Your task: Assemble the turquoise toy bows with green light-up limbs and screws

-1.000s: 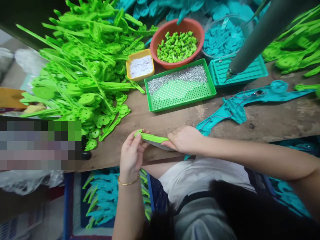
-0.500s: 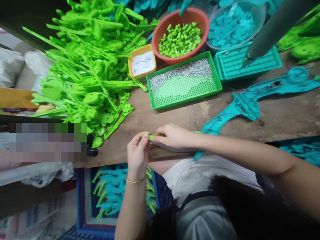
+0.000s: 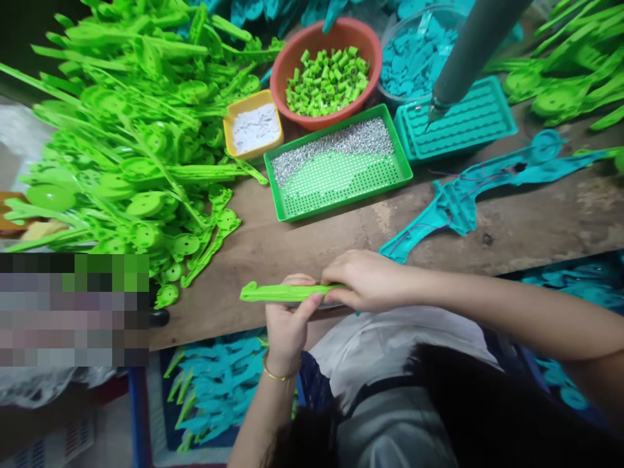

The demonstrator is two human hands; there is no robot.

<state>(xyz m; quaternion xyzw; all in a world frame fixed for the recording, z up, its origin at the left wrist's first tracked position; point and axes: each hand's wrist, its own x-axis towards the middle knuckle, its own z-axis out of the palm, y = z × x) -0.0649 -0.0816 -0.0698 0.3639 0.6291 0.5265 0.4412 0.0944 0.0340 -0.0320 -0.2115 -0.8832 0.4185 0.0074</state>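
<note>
I'm holding a green strip (image 3: 283, 292) level over the near edge of the tabletop (image 3: 316, 244), both grips clenched on it: left hand (image 3: 287, 318) from below, right hand (image 3: 363, 279) pinching its right end. Green parts pile (image 3: 136, 143) is sitting far left, screw tray (image 3: 338, 166) just beyond my hands.

Worn wooden bench (image 3: 316, 244) loaded with plastic parts

Beyond the right hand (image 3: 363, 279): a green tray (image 3: 341, 179) of metal pins, a red bowl (image 3: 292, 62), a yellow tub (image 3: 253, 129). Left of the hands, a green pile (image 3: 127, 143); right, a teal piece (image 3: 458, 205).
</note>
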